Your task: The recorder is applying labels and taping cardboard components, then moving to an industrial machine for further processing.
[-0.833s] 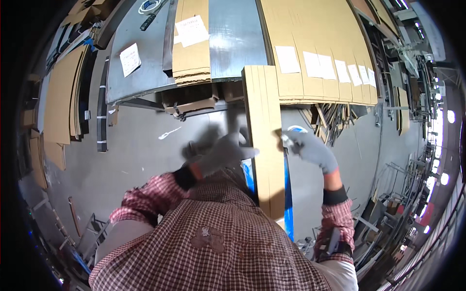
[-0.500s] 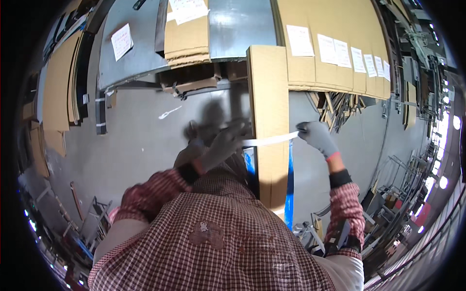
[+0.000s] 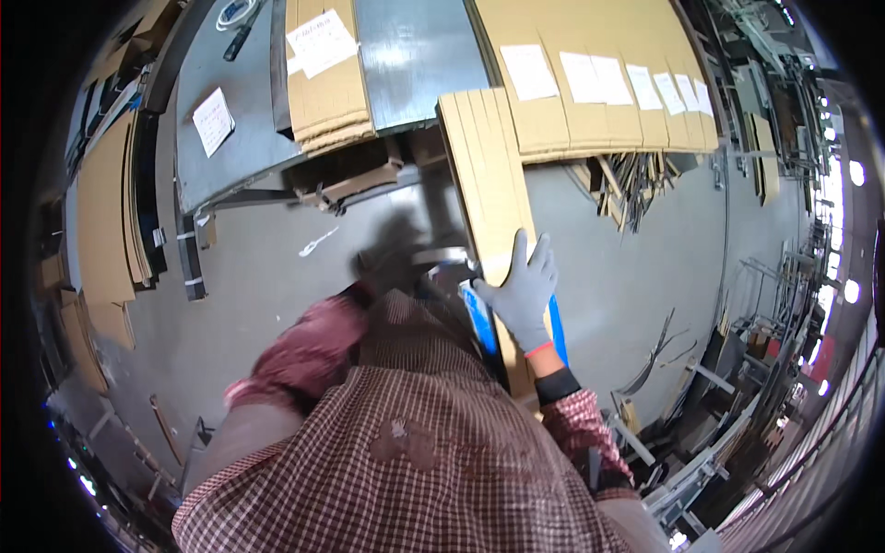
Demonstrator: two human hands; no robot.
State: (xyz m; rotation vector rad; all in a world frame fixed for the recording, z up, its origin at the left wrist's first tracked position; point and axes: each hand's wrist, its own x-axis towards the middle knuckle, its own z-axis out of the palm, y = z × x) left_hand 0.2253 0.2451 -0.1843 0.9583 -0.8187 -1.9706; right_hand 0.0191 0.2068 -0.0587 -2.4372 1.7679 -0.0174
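A long, narrow cardboard package (image 3: 486, 184) runs from the table edge toward my body. My right hand (image 3: 527, 293), in a grey glove, lies on top of it with fingers spread. My left hand (image 3: 392, 269) is left of the package, dark and smeared, so its fingers cannot be made out. Near it, a pale curved strip (image 3: 442, 254) shows against the package's left side; whether my left hand holds it is unclear. Blue material (image 3: 480, 318) shows along both sides beneath the package.
Ahead, a metal-topped table (image 3: 419, 55) bears flat cardboard stacks (image 3: 590, 129) with paper sheets, and a black-handled tool (image 3: 238, 43). Thin offcuts (image 3: 636, 189) are heaped under its right part. Cardboard sheets (image 3: 106, 203) lean at the left; metal frames (image 3: 701, 479) stand at the lower right.
My right hand has let go of the white strip and moved left onto the package, fingers spread. The strip no longer spans the package top. My left hand has lowered slightly beside the package.
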